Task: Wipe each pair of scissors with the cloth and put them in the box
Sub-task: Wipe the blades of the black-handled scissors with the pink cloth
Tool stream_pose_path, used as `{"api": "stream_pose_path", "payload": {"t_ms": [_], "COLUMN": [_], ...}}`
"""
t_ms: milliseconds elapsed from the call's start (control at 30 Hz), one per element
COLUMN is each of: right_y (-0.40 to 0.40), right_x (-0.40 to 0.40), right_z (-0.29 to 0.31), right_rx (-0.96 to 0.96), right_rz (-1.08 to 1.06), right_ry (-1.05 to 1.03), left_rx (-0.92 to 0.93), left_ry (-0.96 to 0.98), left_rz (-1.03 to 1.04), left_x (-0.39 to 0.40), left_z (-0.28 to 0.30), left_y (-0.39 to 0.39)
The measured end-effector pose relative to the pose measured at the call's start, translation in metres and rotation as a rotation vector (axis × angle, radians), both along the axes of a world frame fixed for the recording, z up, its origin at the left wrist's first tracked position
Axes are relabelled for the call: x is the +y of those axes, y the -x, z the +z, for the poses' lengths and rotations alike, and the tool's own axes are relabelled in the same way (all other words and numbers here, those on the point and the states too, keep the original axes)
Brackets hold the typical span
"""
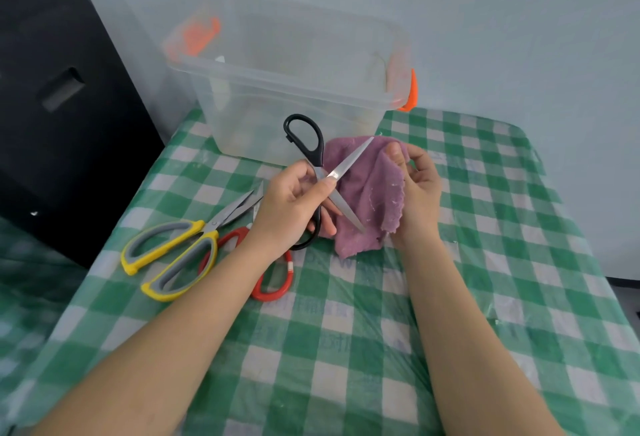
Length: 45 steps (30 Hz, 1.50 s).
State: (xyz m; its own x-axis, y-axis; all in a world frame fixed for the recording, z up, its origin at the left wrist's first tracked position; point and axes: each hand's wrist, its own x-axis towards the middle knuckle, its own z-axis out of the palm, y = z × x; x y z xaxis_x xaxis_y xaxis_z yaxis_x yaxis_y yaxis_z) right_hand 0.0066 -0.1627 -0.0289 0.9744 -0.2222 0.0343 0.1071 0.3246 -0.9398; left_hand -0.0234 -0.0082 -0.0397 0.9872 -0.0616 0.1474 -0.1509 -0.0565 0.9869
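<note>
My left hand point(289, 205) grips the black-handled scissors point(304, 139) near the pivot, and their blades are spread apart in a cross. One blade points up right over the purple cloth point(369, 193). My right hand point(417, 183) pinches that cloth by its right edge and holds it up just behind the blades. The clear plastic box point(284, 89) with orange latches stands open behind both hands. The yellow-and-grey scissors point(180, 255) lie on the table at the left. The red-handled scissors point(273, 280) lie partly under my left forearm.
A green-and-white checked tablecloth point(346, 349) under clear plastic film covers the table. A black cabinet point(59, 106) stands at the left beside the table edge. A pale wall rises right behind the box.
</note>
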Motion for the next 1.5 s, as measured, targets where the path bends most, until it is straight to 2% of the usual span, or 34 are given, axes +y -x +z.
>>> {"api": "stream_pose_path", "payload": {"t_ms": [167,333,533,700,900,1067,1167,1233,1367,1500], "right_y": [0.003,0.0,0.004,0.02,0.06,0.075,0.08,0.082,0.081,0.08], "right_x": [0.004,0.009,0.001,-0.005,-0.001,0.001,0.001,0.004,0.012,0.017], "right_z": [0.006,0.018,0.026,0.036,0.044,0.043,0.045,0.045,0.039,0.032], "right_rx": [0.006,0.015,0.082,0.184,0.025,-0.068,-0.053,-0.037,-0.057,-0.04], "right_rz": [0.016,0.096,0.073,0.076,0.236,0.364,0.409,0.39,0.195,0.085], "right_ry": [0.102,0.331,0.467,0.4,0.491,0.491,0.425,0.451,0.553,0.393], "left_rx": [-0.031,-0.054,-0.014,0.025,0.049,0.13,0.167,0.184,0.121,0.116], "left_ry": [0.011,-0.067,-0.145,-0.134,-0.146,-0.12,-0.122,-0.168,-0.301,-0.345], "left_rz": [0.022,0.055,0.099,0.103,0.128,0.002,-0.113,-0.121,-0.053,-0.033], "left_x": [0.002,0.0,-0.001,0.001,-0.005,-0.009,-0.005,-0.003,-0.005,-0.006], "left_z": [0.001,0.003,0.011,0.024,0.037,0.041,0.043,0.042,0.042,0.046], "left_y": [0.001,0.001,0.008,0.025,0.047,0.058,0.062,0.064,0.065,0.067]}}
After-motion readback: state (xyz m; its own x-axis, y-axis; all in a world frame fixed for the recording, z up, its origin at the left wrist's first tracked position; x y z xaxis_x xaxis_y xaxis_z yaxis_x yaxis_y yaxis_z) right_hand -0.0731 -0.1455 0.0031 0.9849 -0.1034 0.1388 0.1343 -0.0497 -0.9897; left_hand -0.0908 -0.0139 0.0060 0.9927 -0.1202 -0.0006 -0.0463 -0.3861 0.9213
